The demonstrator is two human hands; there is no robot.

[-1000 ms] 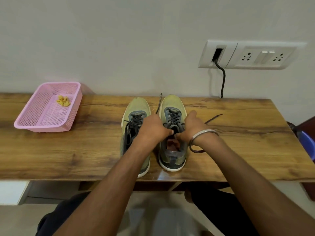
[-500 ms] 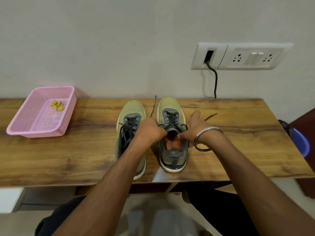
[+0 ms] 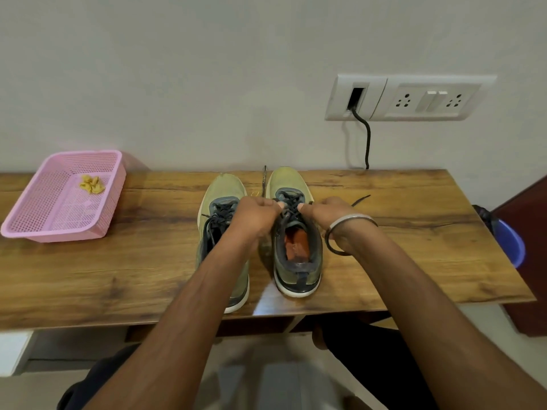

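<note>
Two olive-green sneakers stand side by side on the wooden table [image 3: 414, 247], toes toward the wall. My left hand [image 3: 254, 216] and my right hand [image 3: 328, 213] are both over the right sneaker [image 3: 297, 261], each pinching its dark lace [image 3: 288, 210] above the tongue. One lace end [image 3: 361, 199] trails out to the right on the table, another pokes up between the toes. The left sneaker [image 3: 220, 199] is partly hidden under my left forearm. A metal bangle [image 3: 346, 229] circles my right wrist.
A pink mesh basket [image 3: 35, 229] with yellow crumpled bits [image 3: 91, 184] sits at the table's left end. A wall socket panel [image 3: 414, 97] with a black cable [image 3: 367, 143] is above the table's right half. A blue bin [image 3: 509, 241] stands beyond the right edge.
Both hands slid forward from the shoe's opening to the upper laces and now pinch them. The orange insole is uncovered. The camera tilted slightly.
</note>
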